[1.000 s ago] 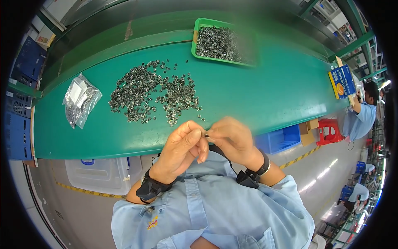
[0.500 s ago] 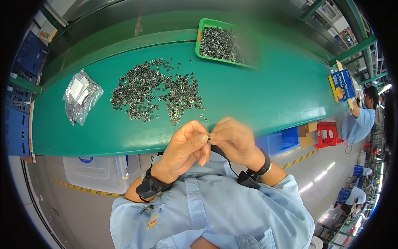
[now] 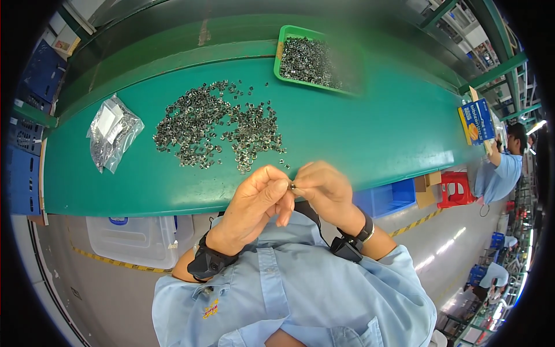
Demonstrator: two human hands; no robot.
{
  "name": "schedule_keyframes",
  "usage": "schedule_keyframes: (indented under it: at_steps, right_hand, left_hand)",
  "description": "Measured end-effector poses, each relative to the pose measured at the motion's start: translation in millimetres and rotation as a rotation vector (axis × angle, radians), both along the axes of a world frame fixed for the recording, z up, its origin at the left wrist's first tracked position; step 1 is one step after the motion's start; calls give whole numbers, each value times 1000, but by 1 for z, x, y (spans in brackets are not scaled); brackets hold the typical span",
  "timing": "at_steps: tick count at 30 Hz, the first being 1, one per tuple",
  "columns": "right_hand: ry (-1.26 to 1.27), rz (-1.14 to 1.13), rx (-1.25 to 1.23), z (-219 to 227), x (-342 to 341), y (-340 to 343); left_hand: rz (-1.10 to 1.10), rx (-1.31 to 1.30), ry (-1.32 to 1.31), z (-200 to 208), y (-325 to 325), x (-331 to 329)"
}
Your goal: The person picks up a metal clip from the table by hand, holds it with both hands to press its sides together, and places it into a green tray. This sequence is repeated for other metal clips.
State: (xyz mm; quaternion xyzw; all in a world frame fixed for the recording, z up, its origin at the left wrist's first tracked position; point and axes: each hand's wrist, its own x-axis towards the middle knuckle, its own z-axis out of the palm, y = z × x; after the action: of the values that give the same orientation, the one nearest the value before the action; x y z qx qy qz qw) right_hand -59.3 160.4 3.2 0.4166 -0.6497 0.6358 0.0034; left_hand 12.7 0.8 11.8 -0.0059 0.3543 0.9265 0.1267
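My left hand [image 3: 258, 199] and my right hand [image 3: 325, 191] meet at the table's front edge, thumbs and forefingers pinched together. Between the fingertips sits a small dark metal part [image 3: 292, 186], gripped from both sides; its exact kind is too small to tell. Just beyond my hands, a large heap of small shiny metal parts [image 3: 193, 124] and a smaller heap [image 3: 254, 133] lie side by side on the green table [image 3: 358, 133]. A few loose pieces lie closest to my left fingers.
A green tray [image 3: 279, 58] full of similar parts stands at the back. At left lies a clear plastic bag [image 3: 114, 136] of parts. A blue and yellow box [image 3: 477, 121] stands at the right end, near another person [image 3: 500, 173]. Below are a blue bin [image 3: 387, 198] and red stool [image 3: 455, 189].
My hands stay together and shift only slightly. The dark part between the fingertips now shows more clearly, a little higher than before. The heaps look the same.
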Motion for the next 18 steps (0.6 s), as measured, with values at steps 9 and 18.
schedule_keyframes:
  at_steps: [9,18]
  right_hand:
    - [64,-157,210,21,-49,8]
    - [358,-524,456,29,-152,21]
  left_hand:
    - [153,-151,-66,9,0,-7]
    - [220,-46,-44,-2,-16,-6]
